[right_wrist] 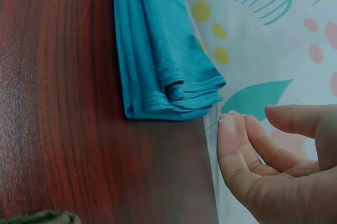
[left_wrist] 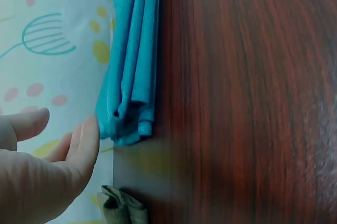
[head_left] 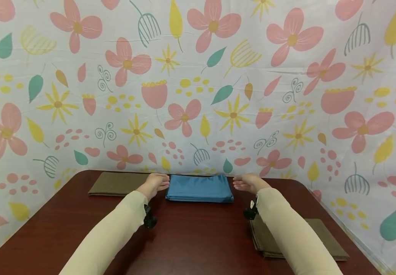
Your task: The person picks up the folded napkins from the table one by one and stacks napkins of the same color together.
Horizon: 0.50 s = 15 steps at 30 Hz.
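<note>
A folded blue cloth (head_left: 199, 188) lies flat at the far edge of the table, its stacked layers showing in both wrist views. Beside its left end is my left hand (head_left: 153, 184), fingers extended, with the fingertips right at the cloth's corner in the left wrist view. My right hand (head_left: 249, 183) is a little off the cloth's right end, fingers gently bent with nothing between them. In the right wrist view the right fingertips (right_wrist: 231, 124) stand just apart from the layered blue corner (right_wrist: 195, 100).
A folded brown cloth (head_left: 117, 184) lies at the back left, close to the left hand. Another brown cloth (head_left: 325, 240) sits at the right, partly under the right forearm in view. Behind the dark wooden table (head_left: 191, 240) hangs a flower-patterned sheet (head_left: 198, 76).
</note>
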Tool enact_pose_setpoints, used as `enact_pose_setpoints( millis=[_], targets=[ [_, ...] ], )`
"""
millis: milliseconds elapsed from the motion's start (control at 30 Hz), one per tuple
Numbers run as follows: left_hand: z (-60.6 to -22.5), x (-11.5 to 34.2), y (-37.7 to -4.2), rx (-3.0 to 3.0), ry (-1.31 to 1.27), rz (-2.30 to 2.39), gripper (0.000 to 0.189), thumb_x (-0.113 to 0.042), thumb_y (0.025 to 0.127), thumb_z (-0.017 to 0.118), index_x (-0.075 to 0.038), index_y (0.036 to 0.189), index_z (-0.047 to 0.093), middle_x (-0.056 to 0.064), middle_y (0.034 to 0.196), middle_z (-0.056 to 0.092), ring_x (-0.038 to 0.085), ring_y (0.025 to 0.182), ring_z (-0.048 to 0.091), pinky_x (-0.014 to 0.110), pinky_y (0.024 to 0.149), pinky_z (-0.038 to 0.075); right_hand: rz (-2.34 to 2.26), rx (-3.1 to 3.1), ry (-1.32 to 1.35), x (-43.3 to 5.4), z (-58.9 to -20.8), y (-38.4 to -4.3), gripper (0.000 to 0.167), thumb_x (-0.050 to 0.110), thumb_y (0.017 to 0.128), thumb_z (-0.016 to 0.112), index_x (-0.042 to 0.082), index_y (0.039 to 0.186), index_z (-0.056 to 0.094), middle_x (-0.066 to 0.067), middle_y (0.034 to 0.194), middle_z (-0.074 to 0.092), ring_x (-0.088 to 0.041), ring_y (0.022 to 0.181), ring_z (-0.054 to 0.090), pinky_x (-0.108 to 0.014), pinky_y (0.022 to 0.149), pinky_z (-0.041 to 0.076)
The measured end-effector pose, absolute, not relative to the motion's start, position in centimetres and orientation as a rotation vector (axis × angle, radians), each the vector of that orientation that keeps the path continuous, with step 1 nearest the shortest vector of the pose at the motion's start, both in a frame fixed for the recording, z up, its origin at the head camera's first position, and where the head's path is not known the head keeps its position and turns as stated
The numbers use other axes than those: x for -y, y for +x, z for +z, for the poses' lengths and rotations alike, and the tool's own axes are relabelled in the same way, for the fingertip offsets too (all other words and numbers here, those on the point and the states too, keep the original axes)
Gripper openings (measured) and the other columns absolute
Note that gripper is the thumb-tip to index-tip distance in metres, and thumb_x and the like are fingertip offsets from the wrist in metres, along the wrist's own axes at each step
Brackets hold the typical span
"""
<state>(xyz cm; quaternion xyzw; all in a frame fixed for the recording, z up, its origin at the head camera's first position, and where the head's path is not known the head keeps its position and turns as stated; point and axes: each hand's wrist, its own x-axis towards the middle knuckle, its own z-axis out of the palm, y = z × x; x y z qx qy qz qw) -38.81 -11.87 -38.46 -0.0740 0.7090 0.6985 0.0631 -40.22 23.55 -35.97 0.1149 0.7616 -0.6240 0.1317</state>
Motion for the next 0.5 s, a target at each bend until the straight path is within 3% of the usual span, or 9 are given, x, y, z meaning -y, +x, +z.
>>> enact_pose_setpoints(
  millis=[200, 500],
  targets=[
    [-38.2, 11.1, -38.5, -2.114, -0.132, 2.064, 0.046, -0.005, 0.101, 0.049, 0.007, 0.144, 0.039, 0.029, 0.144, 0.044, 0.04, 0.131, 0.047, 0.044, 0.106, 0.045, -1.818, -2.176, 0.282, -24.0, -35.0, -39.7, 0.047, 0.009, 0.101, 0.048, -0.014, 0.141, 0.038, -0.018, 0.106, 0.067, -0.014, 0.078, 0.07, -0.033, 0.092, 0.055],
    [-38.0, 9.2, -37.7, -2.053, -0.127, 2.089, 0.045, -0.007, 0.1, 0.052, 0.009, 0.14, 0.042, 0.03, 0.142, 0.046, 0.041, 0.13, 0.048, 0.044, 0.104, 0.047, -1.803, -2.168, 0.256, -25.3, -34.3, -39.6, 0.05, 0.01, 0.101, 0.049, -0.013, 0.143, 0.034, -0.013, 0.096, 0.067, -0.016, 0.08, 0.07, -0.035, 0.092, 0.055]
  ],
)
